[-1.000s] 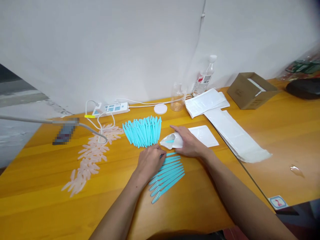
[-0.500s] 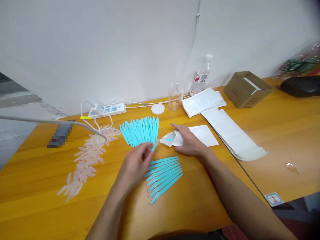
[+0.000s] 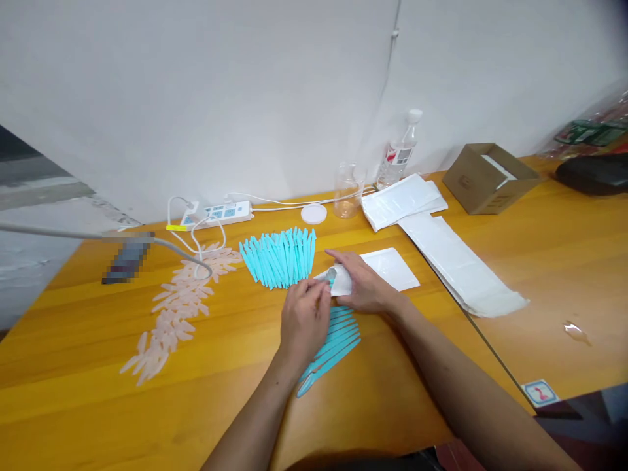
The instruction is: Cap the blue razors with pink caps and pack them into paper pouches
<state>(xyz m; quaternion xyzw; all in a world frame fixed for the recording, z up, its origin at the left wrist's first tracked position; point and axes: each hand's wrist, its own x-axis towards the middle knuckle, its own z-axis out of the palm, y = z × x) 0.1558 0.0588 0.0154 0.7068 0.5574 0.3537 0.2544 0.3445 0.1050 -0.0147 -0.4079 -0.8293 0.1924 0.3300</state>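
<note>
My right hand [image 3: 366, 284] grips a white pouch [image 3: 343, 280], whose mouth faces left and gapes. Fingers closed, my left hand [image 3: 307, 317] is at that mouth, pinching a turquoise eyebrow razor [image 3: 331, 282] that is mostly hidden by the fingers and the pouch. Beneath my left hand, several turquoise razors [image 3: 338, 347] lie side by side in a slanted row, their left ends partly covered. A dense pile of turquoise razors [image 3: 279, 258] rests just beyond. Behind my right hand a flat white pouch [image 3: 392, 268] lies on the table.
Translucent pinkish blade caps [image 3: 171, 314] are spread at the left, near a phone [image 3: 128, 258] and a white power strip [image 3: 228, 212]. Along the wall stand a clear jar [image 3: 348, 193], a water bottle [image 3: 397, 154] and a cardboard box [image 3: 483, 183]. White packets [image 3: 461, 261] lie right.
My left hand has moved right with the razor, from beside the pile to the pouch mouth. The pouch and my right hand have shifted slightly left.
</note>
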